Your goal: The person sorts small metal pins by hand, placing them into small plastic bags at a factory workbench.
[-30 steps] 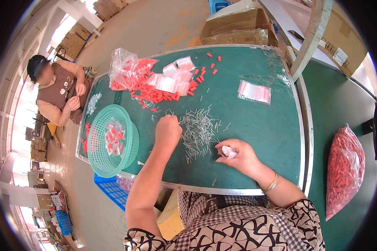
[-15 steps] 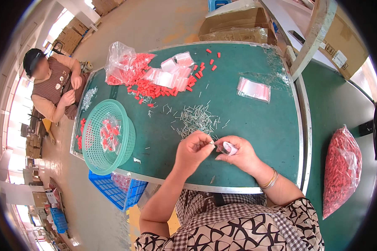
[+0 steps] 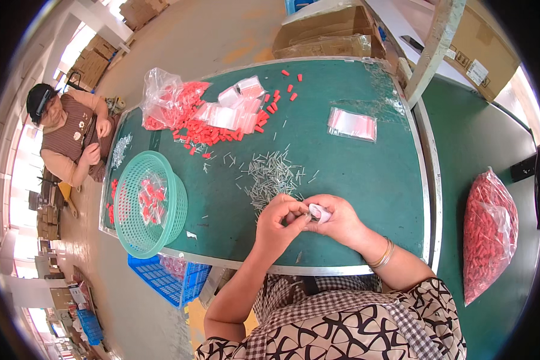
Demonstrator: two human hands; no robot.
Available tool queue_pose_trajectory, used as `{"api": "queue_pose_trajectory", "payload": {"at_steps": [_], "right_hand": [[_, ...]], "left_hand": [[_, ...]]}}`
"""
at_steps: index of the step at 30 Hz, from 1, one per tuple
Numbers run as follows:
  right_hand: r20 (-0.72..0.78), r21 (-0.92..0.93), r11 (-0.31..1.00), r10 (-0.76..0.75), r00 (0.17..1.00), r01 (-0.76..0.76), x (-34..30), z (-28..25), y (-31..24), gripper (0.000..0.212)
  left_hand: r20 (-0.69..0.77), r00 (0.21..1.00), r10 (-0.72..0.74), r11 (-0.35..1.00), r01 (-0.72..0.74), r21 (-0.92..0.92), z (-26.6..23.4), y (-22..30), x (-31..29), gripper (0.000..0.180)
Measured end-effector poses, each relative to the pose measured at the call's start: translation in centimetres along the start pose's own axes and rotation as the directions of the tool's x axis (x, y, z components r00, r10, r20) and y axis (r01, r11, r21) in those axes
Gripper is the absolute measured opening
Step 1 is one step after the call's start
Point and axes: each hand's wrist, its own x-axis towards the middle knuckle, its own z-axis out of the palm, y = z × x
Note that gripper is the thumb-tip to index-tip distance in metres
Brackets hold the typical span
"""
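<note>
Near the green tabletop's [image 3: 372,192] front edge, the right hand [image 3: 342,222] clamps a small plastic bag [image 3: 321,213]; the left hand [image 3: 276,222], pinched, meets its left end.

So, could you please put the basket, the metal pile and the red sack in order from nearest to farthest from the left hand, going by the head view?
From the left hand:
1. Metal pile, just beyond it.
2. Basket, to its left.
3. Red sack, at the far right.
</note>
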Motion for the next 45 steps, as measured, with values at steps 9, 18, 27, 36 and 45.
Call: {"api": "queue_pose_trajectory", "payload": {"at_steps": [9,18,27,36,45], "right_hand": [[0.017,0.054,0.998,-0.017,1.0,0.016,0.1,0.2,0.0,0.031],[0.046,-0.058,0.998,-0.03,0.998,0.032,0.2,-0.1,-0.1,0.04],[0.109,0.037,0.995,0.086,0.99,-0.09,0.2,-0.3,-0.3,0.046],[0.453,0.513,0.807,0.037,0.891,-0.294,0.5,-1.6,2.3,0.051],[0.542,0.578,0.726,-0.002,0.84,-0.371,0.7,-1.9,2.8,0.059]], "left_hand": [[0.048,0.999,0.012,0.995,-0.016,0.096,-0.6,0.7,-0.4,0.021],[0.195,0.941,0.276,0.752,-0.338,0.565,-1.3,2.9,0.3,0.018],[0.239,0.921,0.309,0.781,-0.389,0.488,-1.5,2.4,0.6,0.01],[0.278,0.866,0.416,0.695,-0.5,0.516,-2.0,2.4,0.0,0.022],[0.272,0.839,0.471,0.657,-0.54,0.526,-2.0,2.4,-0.3,0.018]]}}
